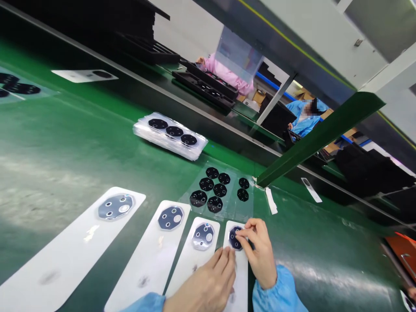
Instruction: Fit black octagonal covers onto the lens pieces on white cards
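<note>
Four white phone-back-shaped panels lie side by side, each with an octagonal camera-like disc near its far end. My right hand point(259, 249) is over the rightmost panel point(240, 277), thumb and forefinger pinched at the dark octagonal disc point(234, 239). The fingertips cover part of that disc's right side. My left hand point(208, 279) rests across the rightmost panel and the one beside it, fingers stretched out close together, thumb hidden. Bluish, glossy discs show on the third panel point(185, 281), the second panel point(147, 262) and the large left panel point(74, 251).
Beyond the panels, a clear sheet point(232, 208) carries several black discs point(207, 184). A stack of film sheets point(169, 145) lies farther back on the green table point(81, 143). A slanted green post point(318, 138) stands right. Two people work behind the table's raised back edge.
</note>
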A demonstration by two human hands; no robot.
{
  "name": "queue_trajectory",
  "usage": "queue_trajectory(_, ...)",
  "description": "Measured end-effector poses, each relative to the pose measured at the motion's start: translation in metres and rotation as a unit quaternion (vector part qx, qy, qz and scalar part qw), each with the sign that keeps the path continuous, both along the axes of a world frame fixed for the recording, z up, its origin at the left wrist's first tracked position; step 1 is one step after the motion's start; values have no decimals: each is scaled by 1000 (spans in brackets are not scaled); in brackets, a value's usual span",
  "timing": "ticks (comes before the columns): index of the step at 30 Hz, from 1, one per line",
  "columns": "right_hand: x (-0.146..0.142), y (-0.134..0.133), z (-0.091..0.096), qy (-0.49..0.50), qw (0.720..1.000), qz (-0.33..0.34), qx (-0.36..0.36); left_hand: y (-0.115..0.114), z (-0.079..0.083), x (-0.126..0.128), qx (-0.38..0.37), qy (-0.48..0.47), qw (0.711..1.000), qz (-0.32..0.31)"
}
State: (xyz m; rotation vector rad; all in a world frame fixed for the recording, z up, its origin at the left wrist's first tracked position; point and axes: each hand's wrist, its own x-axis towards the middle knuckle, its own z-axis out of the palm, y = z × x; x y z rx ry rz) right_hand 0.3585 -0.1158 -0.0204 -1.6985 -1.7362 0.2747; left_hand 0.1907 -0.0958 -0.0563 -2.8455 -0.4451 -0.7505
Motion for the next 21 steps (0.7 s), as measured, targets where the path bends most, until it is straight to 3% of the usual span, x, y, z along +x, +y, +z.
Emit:
queue_trajectory(3, 0, 0, -5, -52, 998, 17, 29, 3, 0, 0, -32, 31, 999, -3)
queue_trajectory(7, -1, -1, -10, 8, 1000, 21, 4, 7, -9, 3, -93, 23, 995, 33)
queue_trajectory(11, -2, -2, -11, 51, 998, 19, -25, 8, -15, 3, -91, -12, 994, 58)
queue_trajectory(21, -2, -2, -9, 40, 999, 18, -25, 10, 6, -4, -42, -12, 997, 69)
